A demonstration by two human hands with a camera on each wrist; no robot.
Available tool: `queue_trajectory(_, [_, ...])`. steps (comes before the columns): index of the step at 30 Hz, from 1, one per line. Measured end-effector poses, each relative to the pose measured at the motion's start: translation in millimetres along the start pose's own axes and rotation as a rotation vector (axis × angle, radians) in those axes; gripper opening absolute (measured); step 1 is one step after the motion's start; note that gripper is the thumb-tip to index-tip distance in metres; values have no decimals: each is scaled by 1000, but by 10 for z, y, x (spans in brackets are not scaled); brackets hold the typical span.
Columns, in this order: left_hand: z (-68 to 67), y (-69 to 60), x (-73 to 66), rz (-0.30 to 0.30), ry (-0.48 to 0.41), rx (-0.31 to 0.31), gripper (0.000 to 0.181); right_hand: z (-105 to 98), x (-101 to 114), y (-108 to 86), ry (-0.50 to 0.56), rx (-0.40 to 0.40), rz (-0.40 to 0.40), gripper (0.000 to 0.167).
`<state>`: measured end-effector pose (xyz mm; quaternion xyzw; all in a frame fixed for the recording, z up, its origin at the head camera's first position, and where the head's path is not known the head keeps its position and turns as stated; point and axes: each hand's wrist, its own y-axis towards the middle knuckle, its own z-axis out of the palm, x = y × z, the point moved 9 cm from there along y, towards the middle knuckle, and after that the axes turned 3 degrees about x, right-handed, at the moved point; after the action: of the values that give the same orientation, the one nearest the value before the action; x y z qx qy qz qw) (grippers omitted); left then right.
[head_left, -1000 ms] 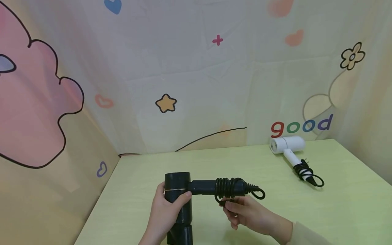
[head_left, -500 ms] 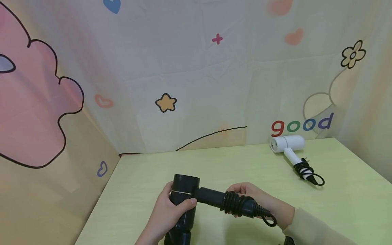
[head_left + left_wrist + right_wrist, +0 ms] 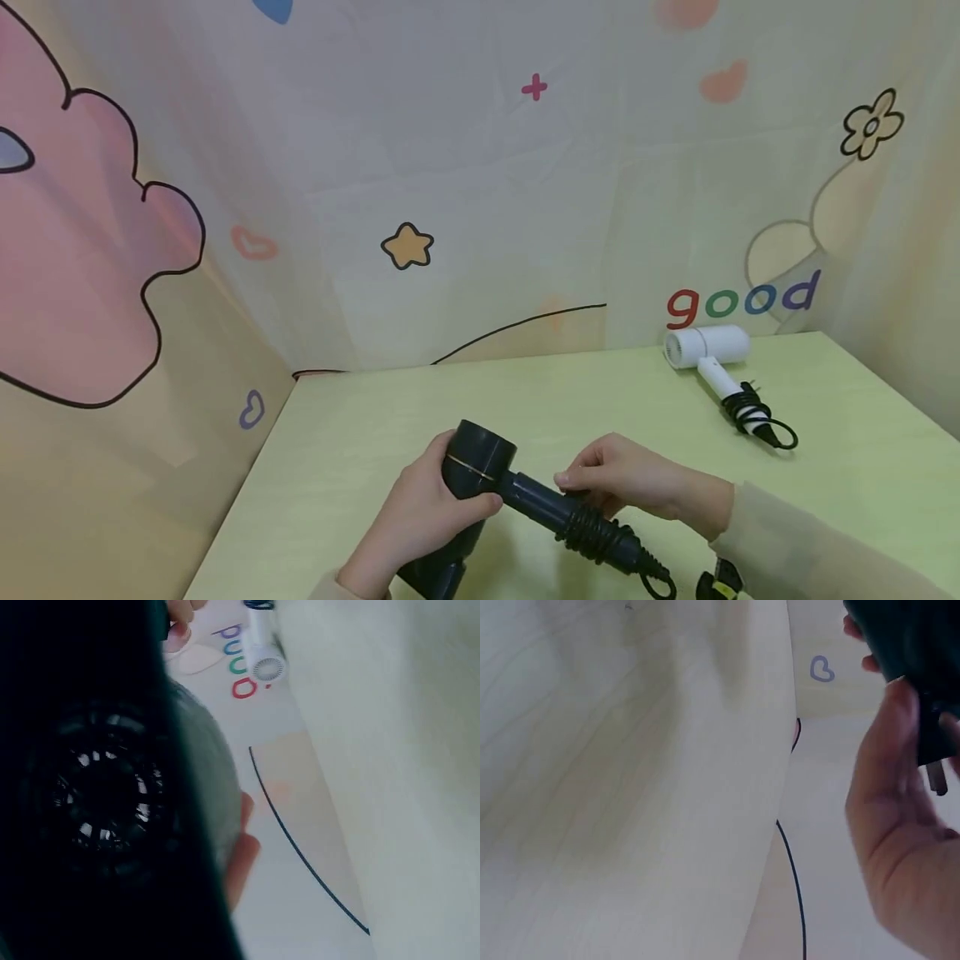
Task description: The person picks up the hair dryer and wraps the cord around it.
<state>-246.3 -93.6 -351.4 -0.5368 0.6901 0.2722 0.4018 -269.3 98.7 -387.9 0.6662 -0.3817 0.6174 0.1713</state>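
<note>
A black hair dryer is held above the table, tilted, its handle slanting down to the right. My left hand grips its barrel, thumb across the near side. Black cord is coiled round the handle, ending in a small loop at the bottom. My right hand is behind the handle, its fingers curled. In the right wrist view the thumb and fingers pinch a black plug, with a prong sticking out. In the left wrist view the dark dryer fills the left side, hiding most of the hand.
A white hair dryer with a black wrapped cord lies at the table's back right. The pale green table meets a printed curtain behind. A dark strapped device is by the right sleeve.
The black dryer's handle has swung from level to slanting down right, its barrel tilting. My right hand has moved from below the handle to behind and above it.
</note>
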Motion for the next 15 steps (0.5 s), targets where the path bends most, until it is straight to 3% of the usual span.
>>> queue_trajectory(4, [74,62,-42,17,89,8,89,-16,-16,-85,-85,-101,53,39])
queue_trajectory(10, [170,143,-92,53,155,21,90,44,58,-176,-233,-178,16,37])
queue_trajectory(15, [237,216,-137,90,199,31,88,96,88,-236,-374,-207,-19,48])
